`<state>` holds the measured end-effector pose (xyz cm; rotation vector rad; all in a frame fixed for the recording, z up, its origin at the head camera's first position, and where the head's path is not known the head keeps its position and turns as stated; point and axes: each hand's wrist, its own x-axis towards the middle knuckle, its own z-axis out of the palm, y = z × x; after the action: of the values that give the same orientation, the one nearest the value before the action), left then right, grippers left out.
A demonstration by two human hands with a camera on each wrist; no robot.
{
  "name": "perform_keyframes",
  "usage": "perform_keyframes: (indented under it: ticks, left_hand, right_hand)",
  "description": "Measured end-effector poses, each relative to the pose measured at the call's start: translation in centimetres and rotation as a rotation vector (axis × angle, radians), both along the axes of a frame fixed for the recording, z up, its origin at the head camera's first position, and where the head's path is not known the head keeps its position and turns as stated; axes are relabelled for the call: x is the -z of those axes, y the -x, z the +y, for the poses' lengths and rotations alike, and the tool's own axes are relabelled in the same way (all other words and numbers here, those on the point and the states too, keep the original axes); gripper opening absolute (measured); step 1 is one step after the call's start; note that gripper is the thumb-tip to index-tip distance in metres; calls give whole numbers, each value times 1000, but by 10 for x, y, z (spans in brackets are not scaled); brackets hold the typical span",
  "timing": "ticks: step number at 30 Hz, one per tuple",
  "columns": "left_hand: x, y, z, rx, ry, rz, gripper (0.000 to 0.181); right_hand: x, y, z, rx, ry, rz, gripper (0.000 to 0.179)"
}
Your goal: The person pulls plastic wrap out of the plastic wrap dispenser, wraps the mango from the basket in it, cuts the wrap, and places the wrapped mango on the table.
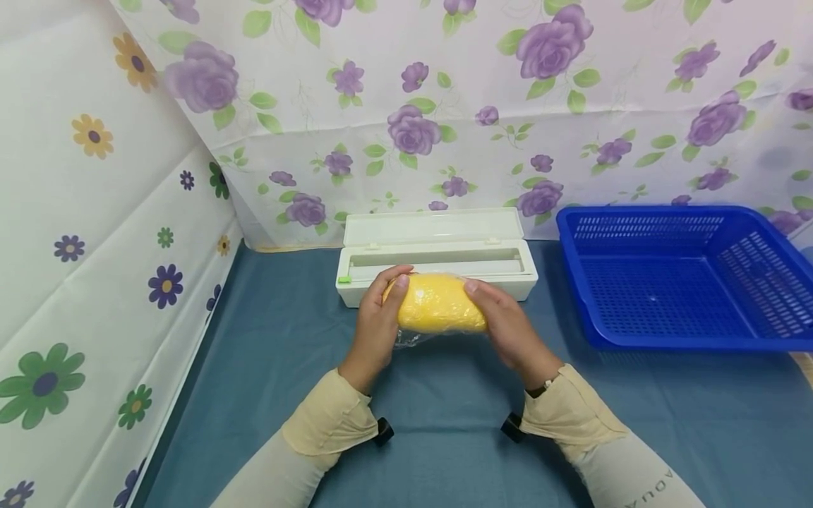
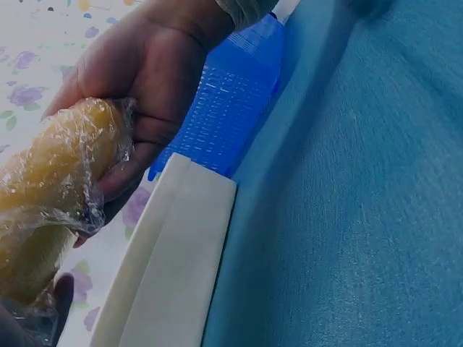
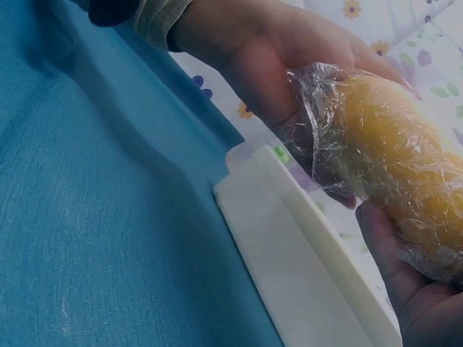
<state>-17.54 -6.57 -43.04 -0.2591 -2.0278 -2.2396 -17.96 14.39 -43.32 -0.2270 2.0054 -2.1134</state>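
A yellow, oblong, rounded thing [image 1: 438,303] wrapped in clear cling film is held up between both hands; its exact kind cannot be told. At its left end my left hand [image 1: 375,328] grips it, thumb on the near side. My right hand [image 1: 513,331] holds the opposite end the same way. Both wrist views show crinkled film [image 3: 323,119] around the yellow thing and fingers curled beneath it. Loose film hangs under it in the head view. Just behind stands a white cling film dispenser [image 1: 435,226], lid raised, with a white roll inside.
A blue plastic basket [image 1: 654,339] with slotted sides stands at the right. Blue-green cloth [image 1: 444,437] covers the table. Flower-printed sheets [image 1: 356,113] hang at the back and left. The dispenser has a small green piece [image 1: 344,280] at its left front corner.
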Motion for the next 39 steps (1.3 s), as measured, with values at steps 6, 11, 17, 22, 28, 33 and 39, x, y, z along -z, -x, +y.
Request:
perform_keyframes:
  ticks: [6,11,17,22,28,33,39]
  left_hand:
    - [0,1,4,4,-155,-33,41]
    - [-1,-1,6,33,-257,-116,39]
    - [-2,-1,7,36,-353,-220,37]
    - [-1,0,9,67,-455,-301,39]
    - [0,-2,12,73,-527,-359,42]
    - [-1,-3,11,119,-532,-352,39]
    - [-5,2,0,244,-437,-315,55]
  right_hand:
    - [-1,-5,-4,22,10,6,51]
    - [2,-6,-7,36,45,6,49]
    - [5,-7,-14,25,51,12,46]
    - [6,-9,-16,15,80,9,47]
    - [7,-10,-17,-3,132,33,48]
    - [8,-9,-15,6,153,41,47]
    - [4,-6,-9,34,126,55,47]
